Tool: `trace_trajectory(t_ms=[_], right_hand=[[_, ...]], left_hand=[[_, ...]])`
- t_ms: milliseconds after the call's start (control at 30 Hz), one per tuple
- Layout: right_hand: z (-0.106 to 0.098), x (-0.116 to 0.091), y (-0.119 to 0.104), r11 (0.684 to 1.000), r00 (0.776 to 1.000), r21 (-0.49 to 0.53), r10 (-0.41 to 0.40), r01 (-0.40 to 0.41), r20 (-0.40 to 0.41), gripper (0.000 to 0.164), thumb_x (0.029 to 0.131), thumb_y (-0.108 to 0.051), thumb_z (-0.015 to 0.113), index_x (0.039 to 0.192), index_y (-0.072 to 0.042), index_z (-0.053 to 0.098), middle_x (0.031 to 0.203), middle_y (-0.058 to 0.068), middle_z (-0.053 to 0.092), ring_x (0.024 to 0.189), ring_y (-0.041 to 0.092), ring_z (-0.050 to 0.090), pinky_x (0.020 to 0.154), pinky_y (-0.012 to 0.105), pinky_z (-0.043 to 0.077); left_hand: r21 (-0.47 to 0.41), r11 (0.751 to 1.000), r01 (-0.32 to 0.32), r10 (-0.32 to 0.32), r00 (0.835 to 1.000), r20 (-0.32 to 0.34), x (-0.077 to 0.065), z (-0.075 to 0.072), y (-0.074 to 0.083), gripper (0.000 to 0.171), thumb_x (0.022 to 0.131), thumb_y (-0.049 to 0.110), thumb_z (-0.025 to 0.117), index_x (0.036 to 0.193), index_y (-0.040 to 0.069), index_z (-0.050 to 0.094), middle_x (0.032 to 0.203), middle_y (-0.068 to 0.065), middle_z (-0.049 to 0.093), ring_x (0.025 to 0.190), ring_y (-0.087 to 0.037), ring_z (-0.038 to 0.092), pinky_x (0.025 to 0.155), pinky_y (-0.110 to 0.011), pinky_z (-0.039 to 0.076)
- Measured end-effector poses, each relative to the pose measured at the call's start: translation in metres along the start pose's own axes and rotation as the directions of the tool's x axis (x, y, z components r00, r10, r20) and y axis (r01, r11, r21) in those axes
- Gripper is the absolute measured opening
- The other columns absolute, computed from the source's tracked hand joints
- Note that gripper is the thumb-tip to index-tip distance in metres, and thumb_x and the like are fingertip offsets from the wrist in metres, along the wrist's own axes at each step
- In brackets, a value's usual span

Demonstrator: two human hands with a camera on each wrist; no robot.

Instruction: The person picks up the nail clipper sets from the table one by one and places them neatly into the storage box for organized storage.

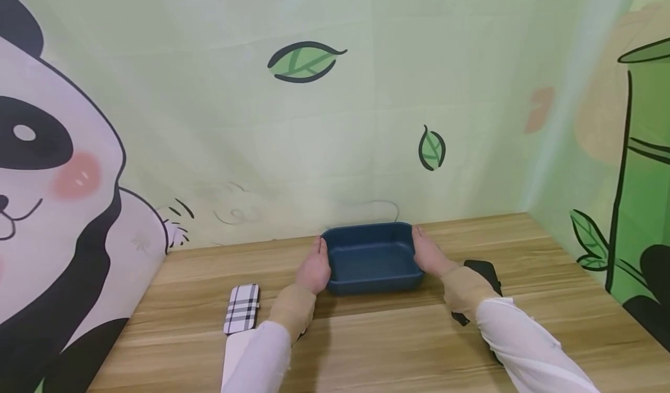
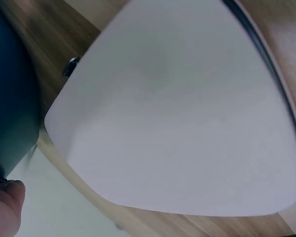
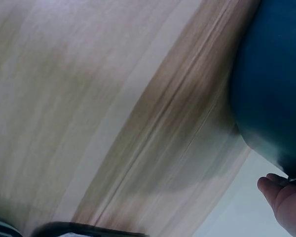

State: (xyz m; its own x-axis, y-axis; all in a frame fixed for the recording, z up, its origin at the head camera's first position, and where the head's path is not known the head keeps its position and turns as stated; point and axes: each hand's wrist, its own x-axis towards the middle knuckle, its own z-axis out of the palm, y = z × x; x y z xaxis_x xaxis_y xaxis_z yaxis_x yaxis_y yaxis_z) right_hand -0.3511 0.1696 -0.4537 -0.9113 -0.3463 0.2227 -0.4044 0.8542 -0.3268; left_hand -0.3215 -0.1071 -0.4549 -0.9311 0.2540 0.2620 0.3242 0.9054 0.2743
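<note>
A dark blue rectangular baking dish (image 1: 371,259) is held between both hands close to the back wall, its hollow inside facing up and toward me. My left hand (image 1: 314,268) grips its left end, and my right hand (image 1: 431,253) grips the right end. In the left wrist view, fingertips (image 2: 14,192) meet the lower edge of the dish (image 2: 12,98). The right wrist view likewise has fingertips (image 3: 271,187) at the underside of the dish (image 3: 274,89).
A black-and-white plaid case (image 1: 242,308) lies left on the wooden table (image 1: 377,340), with a white piece (image 1: 237,349) just below. Black objects (image 1: 484,274) lie partly hidden beneath the right forearm. A large pale rounded surface (image 2: 172,118) fills the left wrist view. Printed fabric walls (image 1: 366,120) border the table.
</note>
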Motion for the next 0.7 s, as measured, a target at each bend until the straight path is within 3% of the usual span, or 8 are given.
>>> trace_trajectory(t_ms=[367, 700], right_hand=[[-0.001, -0.004, -0.002, 1.0, 1.0, -0.025, 0.005, -0.004, 0.008, 0.054, 0.077, 0.014, 0.047, 0.124, 0.027, 0.024, 0.129, 0.04, 0.027, 0.121, 0.046, 0.026, 0.099, 0.048, 0.023], [-0.005, -0.011, -0.005, 0.999, 1.0, -0.031, -0.012, 0.013, 0.017, 0.055, 0.076, 0.014, 0.048, 0.123, 0.028, 0.023, 0.128, 0.042, 0.026, 0.121, 0.047, 0.026, 0.098, 0.049, 0.024]], left_hand=[[0.028, 0.999, -0.037, 0.037, 0.999, -0.013, -0.006, -0.001, 0.0, 0.045, 0.086, -0.004, 0.04, 0.127, -0.019, 0.033, 0.134, -0.031, 0.03, 0.121, -0.033, 0.035, 0.094, -0.036, 0.035], [0.033, 0.998, -0.056, 0.055, 0.998, 0.042, -0.01, -0.006, 0.002, 0.046, 0.086, -0.004, 0.037, 0.129, -0.018, 0.031, 0.137, -0.03, 0.026, 0.125, -0.032, 0.03, 0.098, -0.035, 0.03]])
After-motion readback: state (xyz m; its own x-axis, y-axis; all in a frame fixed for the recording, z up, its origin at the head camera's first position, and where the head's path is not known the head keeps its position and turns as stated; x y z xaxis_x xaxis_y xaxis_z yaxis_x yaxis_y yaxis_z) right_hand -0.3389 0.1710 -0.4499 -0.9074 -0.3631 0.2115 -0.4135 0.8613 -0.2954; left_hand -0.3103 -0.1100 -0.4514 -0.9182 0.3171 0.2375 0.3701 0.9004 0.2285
